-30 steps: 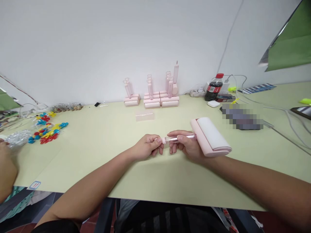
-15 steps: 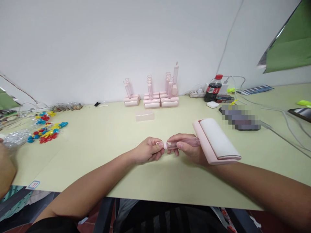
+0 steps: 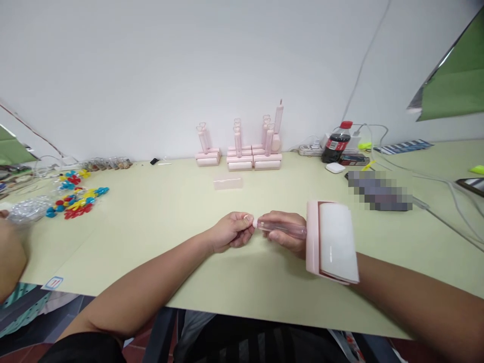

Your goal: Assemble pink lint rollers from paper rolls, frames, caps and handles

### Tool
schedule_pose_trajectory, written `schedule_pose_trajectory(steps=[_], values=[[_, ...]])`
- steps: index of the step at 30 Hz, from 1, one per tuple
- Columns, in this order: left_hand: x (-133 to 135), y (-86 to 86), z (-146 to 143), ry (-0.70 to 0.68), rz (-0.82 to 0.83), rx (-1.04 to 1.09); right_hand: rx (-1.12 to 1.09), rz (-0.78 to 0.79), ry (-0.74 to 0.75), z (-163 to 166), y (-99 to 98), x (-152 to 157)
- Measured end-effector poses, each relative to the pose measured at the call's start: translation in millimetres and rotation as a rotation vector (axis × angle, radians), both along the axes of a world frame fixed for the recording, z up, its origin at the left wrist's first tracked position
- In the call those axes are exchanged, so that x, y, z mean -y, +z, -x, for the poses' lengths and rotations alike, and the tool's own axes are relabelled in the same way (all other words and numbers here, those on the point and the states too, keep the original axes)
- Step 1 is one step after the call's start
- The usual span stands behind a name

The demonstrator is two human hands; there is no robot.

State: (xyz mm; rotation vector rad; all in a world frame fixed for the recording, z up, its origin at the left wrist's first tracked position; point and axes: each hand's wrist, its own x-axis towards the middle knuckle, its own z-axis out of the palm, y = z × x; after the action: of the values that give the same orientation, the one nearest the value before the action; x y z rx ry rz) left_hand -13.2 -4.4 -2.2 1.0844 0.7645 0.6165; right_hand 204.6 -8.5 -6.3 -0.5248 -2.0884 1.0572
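Inspection, head view. I am seeing my right hand [image 3: 287, 233] closing its grip around the clear pink handle [image 3: 288, 230] of the lint roller [image 3: 333, 242], which is hanging just above the table [image 3: 159, 222] with its white roll facing up, near the front edge. My left hand [image 3: 229, 233] is pinching its fingertips shut against the small pink end cap [image 3: 255, 223]; whether that grip is actually clamping the cap, I cannot tell.

Risks, in my judgement:
- The cap is small and the pinch is at fingertip level only. A slip would be sending it off the near edge to the floor.
- The roller head is overhanging my right wrist. A twist of the handle would be swinging the sticky roll onto my forearm or the table.
- The handle is looking slender. Pushing off-axis could be jamming the cap.

Clearances: the table is lying open ahead as far as the clear plastic piece [image 3: 227, 183] and the row of pink rollers [image 3: 242, 151] at the wall. To the right, cables [image 3: 446, 186] and a cola bottle [image 3: 336, 142] are well apart. To the left, coloured plastic pieces [image 3: 73, 201] and a co-worker's hand [image 3: 9, 252] are occupying the far end. The near edge is the tightest margin.
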Motion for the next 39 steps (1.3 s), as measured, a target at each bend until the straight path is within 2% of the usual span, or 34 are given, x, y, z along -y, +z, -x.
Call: schedule_pose_trajectory(steps=[5, 11, 16, 19, 22, 23, 25, 28, 31, 35, 39], values=[[-6, 1.4, 2, 0.104, -0.089, -0.124, -0.037, -0.066, 0.065, 6, -15.6, -13], [-7, 0.9, 4, 0.14, -0.338, -0.364, 0.034, -0.077, -0.114, 7, -25.0, -15], [-9, -0.5, 6, 0.159, -0.569, -0.49, 0.017, 0.049, -0.184, 10, -31.3, -14], [-20, -2.2, 13, 0.317, -0.813, -0.7, -0.006, 0.141, -0.203, 13, -31.2, -13], [-42, -5.5, 28, 0.521, -1.062, -0.955, -0.015, 0.197, -0.23, 15, -28.5, -11], [-51, -7.2, 34, 0.57, -1.1, -1.041, -0.011, 0.21, -0.24, 16, -27.5, -10], [-67, -11.2, 47, 0.613, -1.068, -1.202, 0.002, 0.214, -0.251, 16, -26.4, -9], [-83, -15.8, 60, 0.536, -0.985, -1.293, 0.032, 0.177, -0.241, 16, -27.4, -9], [-84, -13.7, 63, 0.51, -0.991, -1.24, 0.04, 0.133, -0.223, 17, -28.6, -12], [-74, -5.2, 54, 0.675, -1.027, -1.172, 0.078, 0.085, -0.19, 15, -19.7, -12], [-68, -6.3, 46, 0.566, -1.051, -1.127, 0.108, 0.115, -0.109, 11, -6.0, -7]])
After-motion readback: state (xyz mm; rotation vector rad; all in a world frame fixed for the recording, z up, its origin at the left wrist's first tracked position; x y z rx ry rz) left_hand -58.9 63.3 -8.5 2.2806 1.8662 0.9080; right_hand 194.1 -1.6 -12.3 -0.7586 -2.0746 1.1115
